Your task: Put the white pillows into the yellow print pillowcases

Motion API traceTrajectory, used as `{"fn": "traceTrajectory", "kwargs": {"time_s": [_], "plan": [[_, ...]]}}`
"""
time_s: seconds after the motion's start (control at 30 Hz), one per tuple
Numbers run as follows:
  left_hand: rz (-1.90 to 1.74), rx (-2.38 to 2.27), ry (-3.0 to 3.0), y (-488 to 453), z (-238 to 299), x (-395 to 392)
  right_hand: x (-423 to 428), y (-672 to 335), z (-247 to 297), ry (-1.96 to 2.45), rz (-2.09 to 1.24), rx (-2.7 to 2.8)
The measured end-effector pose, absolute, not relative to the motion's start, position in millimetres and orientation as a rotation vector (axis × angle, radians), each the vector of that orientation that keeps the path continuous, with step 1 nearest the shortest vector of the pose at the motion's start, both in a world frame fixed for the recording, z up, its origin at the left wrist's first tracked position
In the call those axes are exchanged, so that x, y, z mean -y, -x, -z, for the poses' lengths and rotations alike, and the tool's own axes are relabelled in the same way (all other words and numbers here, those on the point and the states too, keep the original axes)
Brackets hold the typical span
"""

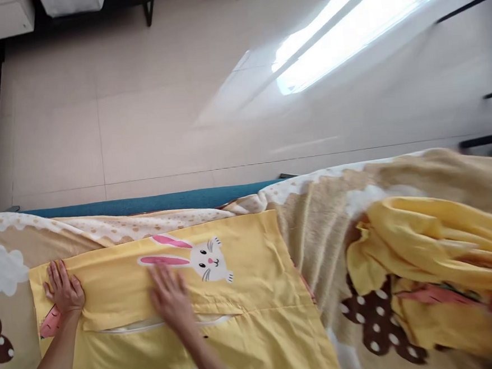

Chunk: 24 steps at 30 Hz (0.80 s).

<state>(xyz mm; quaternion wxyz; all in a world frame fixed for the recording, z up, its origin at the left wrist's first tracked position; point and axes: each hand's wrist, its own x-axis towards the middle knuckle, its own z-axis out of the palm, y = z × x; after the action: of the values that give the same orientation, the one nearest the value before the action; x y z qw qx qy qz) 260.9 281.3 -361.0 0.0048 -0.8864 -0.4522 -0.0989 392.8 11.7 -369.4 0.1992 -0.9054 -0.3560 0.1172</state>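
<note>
A yellow pillowcase (250, 251) printed with a white rabbit face lies spread out before me, with a zipper opening (133, 328) running across it. My left hand (64, 290) rests flat on its left end, fingers apart, beside a pink printed shape. Over the rabbit's lower ear, my right hand (169, 294) lies palm down with fingers stretched, slightly blurred by motion. Neither hand grips anything. The cloth's lower part runs out of the bottom of the view.
Beneath is a tan patterned blanket (316, 230) with clouds and brown dotted shapes. A crumpled yellow cloth (435, 238) lies at the right. Past the blue edge (167, 201) is a tiled floor (140, 113), bright with reflected light. Dark thin legs stand at the far right.
</note>
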Motion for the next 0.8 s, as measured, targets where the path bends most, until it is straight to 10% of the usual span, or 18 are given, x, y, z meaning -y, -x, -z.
{"fn": "traceTrajectory", "kwargs": {"time_s": [0.23,0.8], "plan": [[0.421,1.440,2.794,-261.3,366.9,-282.9,230.0,-465.7,409.8,2.923,-0.151,0.051],[0.482,1.463,2.841,-261.0,363.0,-305.7,233.8,-475.1,428.9,2.849,0.298,0.172]]}}
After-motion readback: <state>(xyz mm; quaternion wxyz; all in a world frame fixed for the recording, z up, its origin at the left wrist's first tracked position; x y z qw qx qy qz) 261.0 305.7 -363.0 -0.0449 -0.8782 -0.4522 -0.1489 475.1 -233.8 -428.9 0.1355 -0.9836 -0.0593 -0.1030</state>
